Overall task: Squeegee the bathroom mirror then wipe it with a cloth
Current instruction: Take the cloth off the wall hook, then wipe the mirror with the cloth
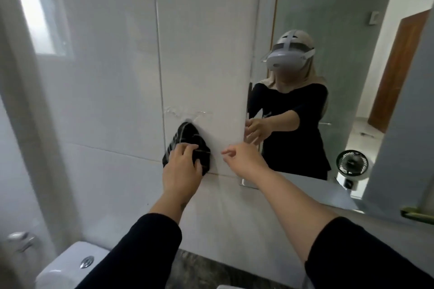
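My left hand [182, 166] is shut on a black cloth [187, 135] with thin pale stripes and presses it flat against the glossy white wall panel [202, 54]. Water streaks [185, 112] sit just above the cloth. The mirror [328, 19] starts right of this panel, and its left edge cuts off my reflection. My right hand [244, 158] hovers with fingers apart at the mirror's lower left corner and holds nothing. Its reflection [256, 129] shows just above it. No squeegee is in view.
A white toilet [70, 263] stands at the lower left, below a chrome tap [21, 239]. A dark stone counter [199, 263] lies under my arms. The mirror reflects a small fan [352, 163] and a wooden door [399, 70]. A frosted window [40, 14] is at the upper left.
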A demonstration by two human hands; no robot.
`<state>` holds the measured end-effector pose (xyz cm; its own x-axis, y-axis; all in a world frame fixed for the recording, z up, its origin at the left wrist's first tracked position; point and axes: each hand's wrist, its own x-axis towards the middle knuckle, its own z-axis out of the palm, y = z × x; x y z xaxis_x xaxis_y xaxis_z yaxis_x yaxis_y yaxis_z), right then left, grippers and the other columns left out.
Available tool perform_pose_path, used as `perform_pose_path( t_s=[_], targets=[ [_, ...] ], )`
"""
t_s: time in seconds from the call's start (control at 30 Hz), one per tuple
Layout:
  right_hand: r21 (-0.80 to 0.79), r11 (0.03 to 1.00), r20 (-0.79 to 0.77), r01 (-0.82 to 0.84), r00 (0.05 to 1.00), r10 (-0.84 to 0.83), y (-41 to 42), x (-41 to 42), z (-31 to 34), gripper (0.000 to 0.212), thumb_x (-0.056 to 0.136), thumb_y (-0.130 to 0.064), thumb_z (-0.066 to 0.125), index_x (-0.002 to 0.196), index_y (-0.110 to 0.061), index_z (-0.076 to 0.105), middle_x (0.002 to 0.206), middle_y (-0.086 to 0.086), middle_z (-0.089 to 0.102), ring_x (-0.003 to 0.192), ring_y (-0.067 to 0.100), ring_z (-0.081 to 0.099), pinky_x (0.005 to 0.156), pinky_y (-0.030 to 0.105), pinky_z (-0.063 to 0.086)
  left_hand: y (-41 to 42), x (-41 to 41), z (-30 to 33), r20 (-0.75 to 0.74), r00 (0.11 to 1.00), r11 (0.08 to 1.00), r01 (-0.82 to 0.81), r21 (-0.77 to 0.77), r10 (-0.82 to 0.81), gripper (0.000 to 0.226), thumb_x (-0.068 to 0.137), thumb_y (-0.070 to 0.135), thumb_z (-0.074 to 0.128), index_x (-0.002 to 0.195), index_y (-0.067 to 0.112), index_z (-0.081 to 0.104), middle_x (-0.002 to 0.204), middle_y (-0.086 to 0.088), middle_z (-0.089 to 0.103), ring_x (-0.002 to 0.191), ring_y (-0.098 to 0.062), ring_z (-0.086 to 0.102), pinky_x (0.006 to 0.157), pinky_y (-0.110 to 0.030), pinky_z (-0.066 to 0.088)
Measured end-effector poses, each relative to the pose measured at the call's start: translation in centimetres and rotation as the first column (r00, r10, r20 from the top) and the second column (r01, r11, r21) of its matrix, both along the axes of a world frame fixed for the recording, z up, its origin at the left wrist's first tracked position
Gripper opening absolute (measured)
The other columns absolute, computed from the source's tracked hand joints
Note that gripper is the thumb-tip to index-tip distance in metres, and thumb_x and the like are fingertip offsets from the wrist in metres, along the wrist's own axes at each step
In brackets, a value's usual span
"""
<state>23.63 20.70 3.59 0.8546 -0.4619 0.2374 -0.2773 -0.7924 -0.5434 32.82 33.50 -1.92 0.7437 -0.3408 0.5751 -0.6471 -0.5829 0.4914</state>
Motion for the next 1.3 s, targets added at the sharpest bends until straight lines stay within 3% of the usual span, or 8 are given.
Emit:
perform_pose_path(
  t_s=[0.17,0.37,0.57,0.7,0.87,0.97,1.17,1.3],
  targets=[
    [-0.008,0.998,0.198,-0.059,0.978,0.06,1.5,6.2,0.7,0.032,0.093,-0.022,0.055,0.125,-0.023,0.063,0.124,0.003,0.065,0.114,0.02,0.059,0.093,0.023,0.042,0.6,4.0,0.1,-0.078,0.989,0.974,-0.138,-0.179,0.126,0.053,0.091,0.034,0.054,0.139,0.019,0.037,0.137,-0.005,0.041,0.125,-0.023,0.041,0.088,-0.039,0.044],
    [-0.065,0.997,0.318,0.027,0.948,-0.005,2.5,11.4,-1.1,0.036,0.09,-0.024,0.059,0.125,-0.031,0.061,0.12,0.0,0.068,0.111,0.023,0.062,0.093,0.034,0.05,-0.8,7.4,-0.9,-0.307,0.949,0.975,0.004,-0.22,-0.073,0.063,0.091,0.046,0.046,0.148,0.035,0.021,0.142,0.0,0.047,0.124,-0.019,0.049,0.092,-0.035,0.046],
    [0.074,0.997,0.434,-0.037,0.901,0.001,1.5,12.1,-1.9,0.033,0.087,-0.012,0.058,0.114,-0.027,0.07,0.113,-0.003,0.072,0.106,0.017,0.065,0.094,0.028,0.05,-0.7,6.4,-0.4,-0.279,0.921,0.886,0.124,-0.447,-0.27,0.048,0.1,0.025,0.038,0.14,0.049,0.031,0.113,0.007,0.06,0.098,-0.009,0.057,0.078,-0.016,0.043],
    [0.119,0.982,0.547,-0.147,0.835,0.059,1.3,10.4,-0.5,0.031,0.09,-0.011,0.057,0.116,-0.024,0.069,0.113,-0.002,0.071,0.105,0.015,0.064,0.097,0.025,0.047,-0.6,4.5,2.2,-0.221,0.897,0.787,0.19,-0.587,-0.382,0.046,0.101,0.018,0.038,0.14,0.041,0.037,0.121,0.013,0.057,0.106,-0.001,0.055,0.078,0.001,0.04],
    [0.196,0.931,0.577,-0.308,0.804,0.144,2.0,7.4,3.4,0.041,0.099,-0.043,0.035,0.14,-0.043,0.038,0.136,0.0,0.047,0.126,0.011,0.045,0.102,0.02,0.03,-1.3,1.0,7.9,-0.075,0.841,0.636,0.344,-0.691,-0.536,0.042,0.101,0.016,0.036,0.138,0.035,0.042,0.125,0.023,0.053,0.111,0.016,0.048,0.091,-0.003,0.038],
    [0.205,0.919,0.637,-0.337,0.759,0.137,1.9,5.0,7.0,0.044,0.1,-0.043,0.029,0.144,-0.047,0.026,0.14,0.003,0.039,0.124,0.009,0.041,0.1,0.018,0.025,-2.1,-1.1,11.4,0.017,0.79,0.566,0.454,-0.688,-0.613,0.041,0.101,0.014,0.037,0.136,0.035,0.044,0.123,0.026,0.053,0.112,0.017,0.048,0.093,-0.005,0.039],
    [0.043,0.99,0.715,-0.135,0.697,0.064,-0.7,-0.2,14.1,0.043,0.1,-0.032,0.041,0.142,-0.041,0.038,0.135,0.011,0.036,0.127,0.02,0.042,0.106,0.025,0.031,-4.1,-4.4,17.6,0.143,0.738,0.535,0.595,-0.6,-0.66,0.043,0.099,0.026,0.043,0.141,0.034,0.039,0.125,0.025,0.05,0.109,0.018,0.047,0.095,-0.01,0.04],
    [-0.305,0.904,0.734,0.3,0.679,0.023,-3.1,-3.0,18.9,0.045,0.098,-0.039,0.041,0.142,-0.043,0.035,0.124,0.008,0.04,0.112,0.028,0.049,0.097,0.046,0.043,-5.8,-5.1,20.2,0.179,0.778,0.627,0.601,-0.496,-0.603,0.048,0.098,0.045,0.028,0.145,0.033,0.03,0.133,0.021,0.045,0.114,0.016,0.039,0.095,-0.007,0.029]
  ],
)
